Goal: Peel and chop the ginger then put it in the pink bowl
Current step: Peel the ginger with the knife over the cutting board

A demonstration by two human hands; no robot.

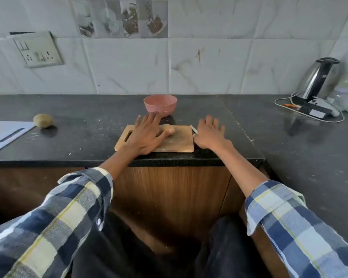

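Note:
A small wooden cutting board (177,144) lies at the counter's front edge. On it sits a piece of ginger (169,129), mostly covered by my left hand (146,135), which is spread flat over the board's left half with straight fingers. My right hand (209,135) is spread flat on the counter just right of the board. A knife (194,129) lies beside the board; only its pale tip shows by my right thumb. The pink bowl (160,105) stands just behind the board and looks empty.
A white cutting board (0,135) lies at the far left with a kiwi-like brown fruit (43,120) beside it. A steel kettle (319,77) with its cord and small items stands at the back right. A socket plate (38,50) is on the tiled wall.

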